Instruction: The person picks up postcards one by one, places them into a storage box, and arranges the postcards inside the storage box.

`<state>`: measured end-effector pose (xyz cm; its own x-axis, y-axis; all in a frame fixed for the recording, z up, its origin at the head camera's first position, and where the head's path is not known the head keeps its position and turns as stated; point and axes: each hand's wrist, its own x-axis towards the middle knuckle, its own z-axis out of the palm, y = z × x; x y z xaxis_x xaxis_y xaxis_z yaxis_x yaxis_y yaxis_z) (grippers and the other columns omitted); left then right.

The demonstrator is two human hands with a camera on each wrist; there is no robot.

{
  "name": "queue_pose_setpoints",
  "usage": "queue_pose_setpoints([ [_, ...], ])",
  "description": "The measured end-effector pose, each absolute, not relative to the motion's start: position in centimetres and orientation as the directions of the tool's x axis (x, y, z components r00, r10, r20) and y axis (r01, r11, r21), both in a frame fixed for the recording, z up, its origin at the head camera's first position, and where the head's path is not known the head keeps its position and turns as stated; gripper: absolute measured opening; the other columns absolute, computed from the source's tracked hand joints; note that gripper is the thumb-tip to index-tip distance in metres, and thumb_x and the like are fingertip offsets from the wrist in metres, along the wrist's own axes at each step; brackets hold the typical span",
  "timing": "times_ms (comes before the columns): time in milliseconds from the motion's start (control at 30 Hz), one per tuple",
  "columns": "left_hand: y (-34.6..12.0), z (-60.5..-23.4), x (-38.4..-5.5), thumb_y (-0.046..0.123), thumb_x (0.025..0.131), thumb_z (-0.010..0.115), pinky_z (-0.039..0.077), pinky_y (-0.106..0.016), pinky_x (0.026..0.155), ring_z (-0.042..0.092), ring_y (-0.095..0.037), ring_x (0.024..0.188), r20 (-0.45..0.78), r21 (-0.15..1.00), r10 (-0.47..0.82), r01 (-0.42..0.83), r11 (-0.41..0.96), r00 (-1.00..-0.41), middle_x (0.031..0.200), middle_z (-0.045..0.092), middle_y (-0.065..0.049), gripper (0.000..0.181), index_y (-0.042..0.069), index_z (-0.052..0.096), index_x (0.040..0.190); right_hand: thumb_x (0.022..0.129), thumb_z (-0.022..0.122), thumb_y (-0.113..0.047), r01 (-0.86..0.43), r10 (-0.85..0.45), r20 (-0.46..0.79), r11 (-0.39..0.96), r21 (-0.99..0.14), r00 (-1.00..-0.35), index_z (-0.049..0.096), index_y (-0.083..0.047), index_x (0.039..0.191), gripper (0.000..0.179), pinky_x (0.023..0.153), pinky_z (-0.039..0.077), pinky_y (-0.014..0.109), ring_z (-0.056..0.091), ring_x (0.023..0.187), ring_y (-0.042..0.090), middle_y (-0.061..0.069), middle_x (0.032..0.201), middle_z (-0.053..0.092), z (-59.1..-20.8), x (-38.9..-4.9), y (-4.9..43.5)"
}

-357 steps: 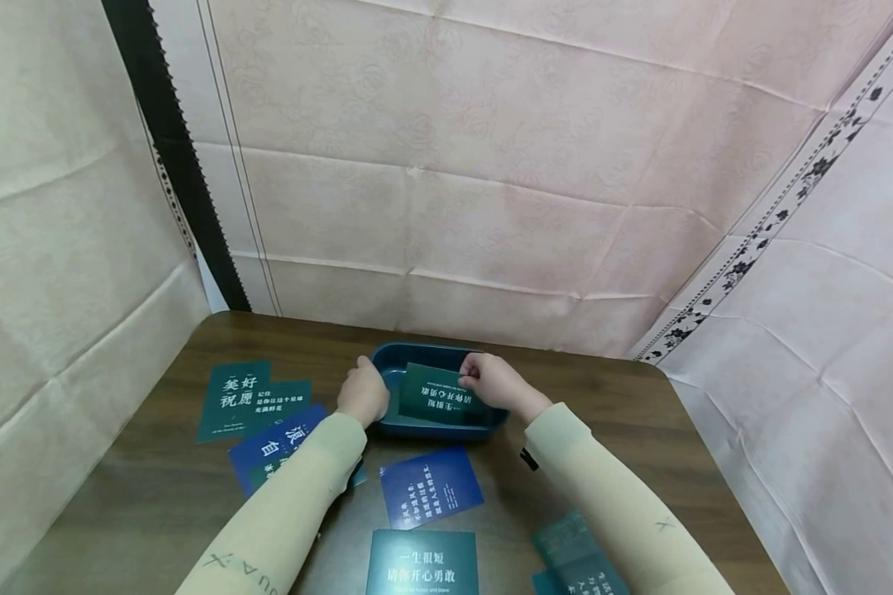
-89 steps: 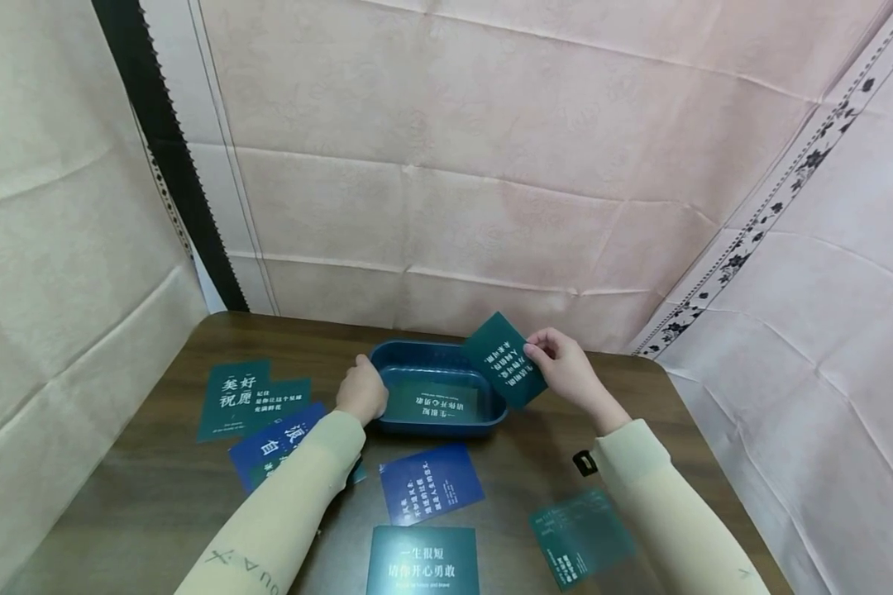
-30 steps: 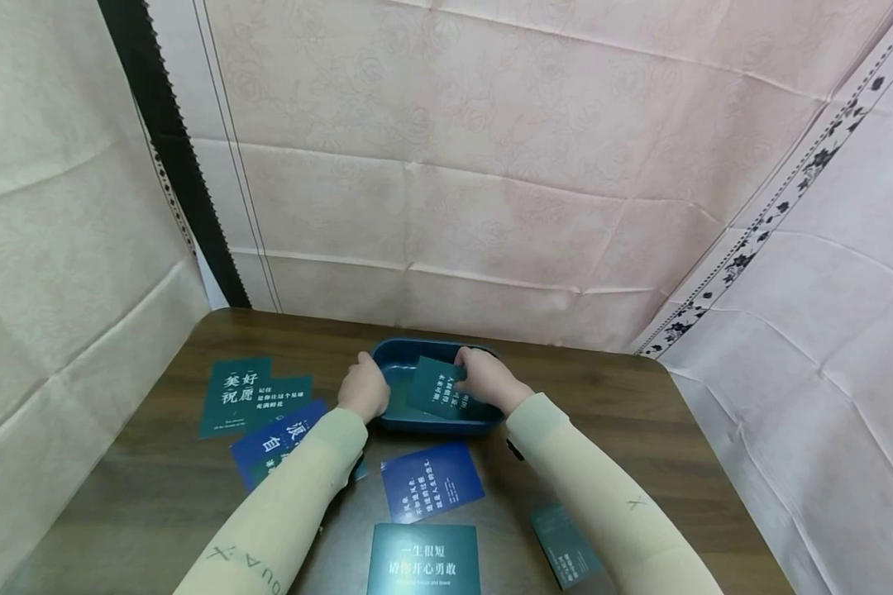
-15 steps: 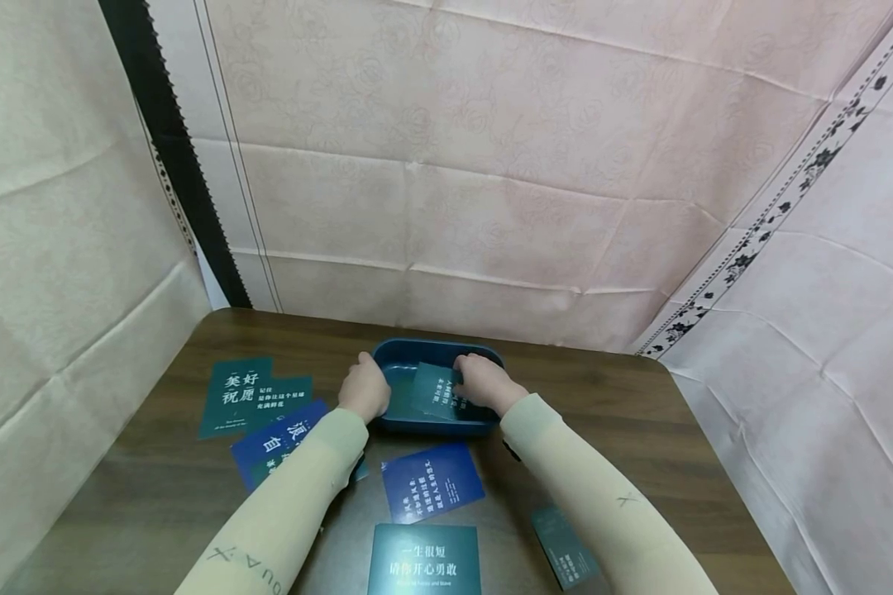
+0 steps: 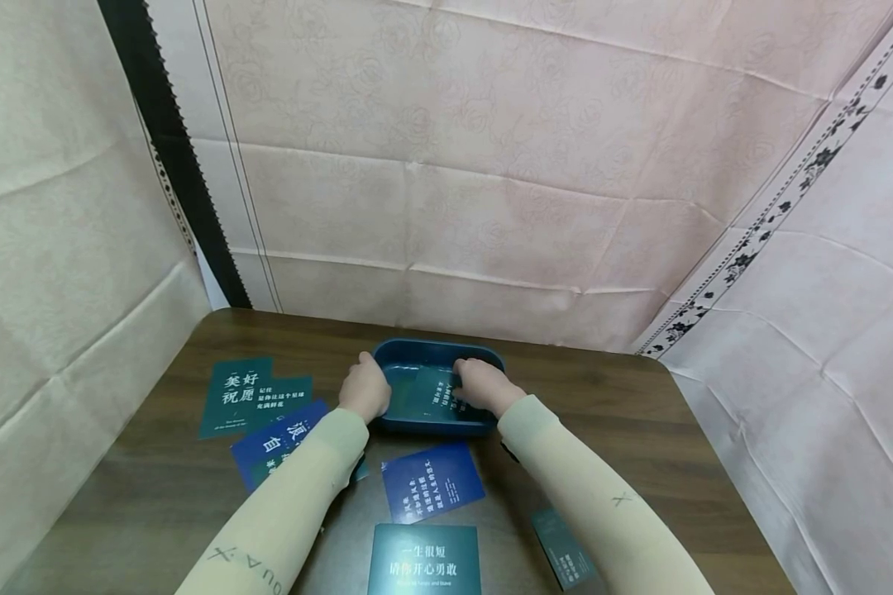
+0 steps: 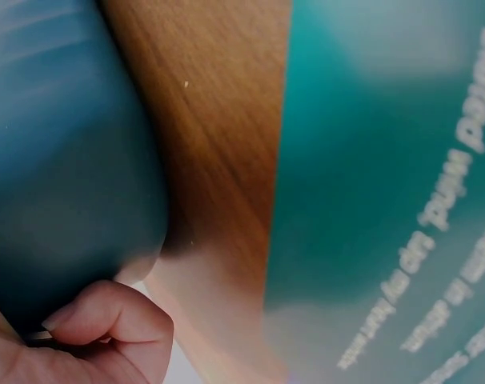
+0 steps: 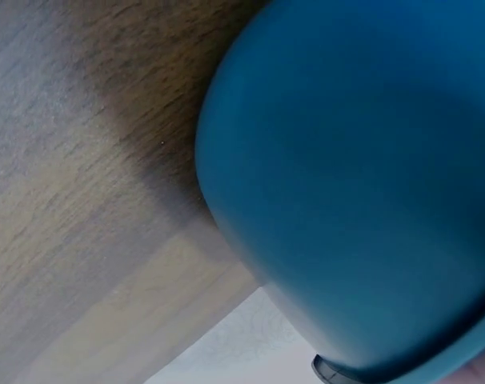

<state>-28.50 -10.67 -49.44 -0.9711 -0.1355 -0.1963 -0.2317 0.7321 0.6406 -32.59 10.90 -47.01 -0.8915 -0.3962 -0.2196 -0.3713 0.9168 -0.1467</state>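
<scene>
A blue plastic tray stands near the table's far edge. My left hand grips its left rim; in the left wrist view, the curled thumb and fingers of that hand are at the edge of the tray. Inside the tray, my right hand holds the right end of a green printed card, low against the bottom; its fingertips are mostly hidden. The right wrist view is filled by the outer wall of the tray, with a bit of hand in the corner.
Left of the tray lie overlapping green cards and a blue card, partly under the left sleeve. A blue card and a green card lie in front. Another green card is partly under the right forearm.
Earlier my right hand held the green card up over the tray's right side. It has since moved left and down into the tray, the card now lying flatter. My left hand has stayed put.
</scene>
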Motion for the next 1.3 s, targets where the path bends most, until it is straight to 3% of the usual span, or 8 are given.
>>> queue_pose_setpoints([
  [567,-10.6,-49.4,-28.5,0.01,0.096,0.053,0.051,-0.054,0.082,0.06,-0.039,0.094,-0.201,0.631,-0.136,-0.234,0.74,-0.97,0.124,0.048,-0.032,0.064,-0.008,0.016,0.145,0.091,0.069,-0.025,-0.416,-0.437,-0.138,0.896,-0.156,-0.889,0.058,-0.009,0.128,0.041,0.093,0.048,0.038,0.057,0.105,0.019,0.007,0.12,0.06,-47.1,-32.2,11.3],
  [933,-10.7,-49.3,-28.4,0.01,0.096,0.054,0.051,-0.055,0.082,0.059,-0.038,0.093,-0.201,0.63,-0.137,-0.235,0.74,-0.97,0.123,0.048,-0.032,0.063,-0.008,0.017,0.143,0.093,0.066,-0.027,-0.416,-0.449,-0.046,0.857,-0.303,-0.892,0.057,-0.013,0.128,0.039,0.097,0.045,0.04,0.056,0.112,0.018,0.004,0.122,0.06,-44.8,-31.7,13.3],
  [1300,-10.7,-49.1,-28.4,0.01,0.096,0.054,0.05,-0.055,0.083,0.059,-0.04,0.096,-0.204,0.629,-0.13,-0.232,0.742,-0.97,0.125,0.047,-0.033,0.066,-0.008,0.014,0.145,0.092,0.067,-0.03,-0.389,-0.428,-0.004,0.824,-0.412,-0.904,0.057,-0.01,0.129,0.042,0.096,0.046,0.041,0.055,0.114,0.019,0.006,0.125,0.059,-41.6,-28.6,18.4],
])
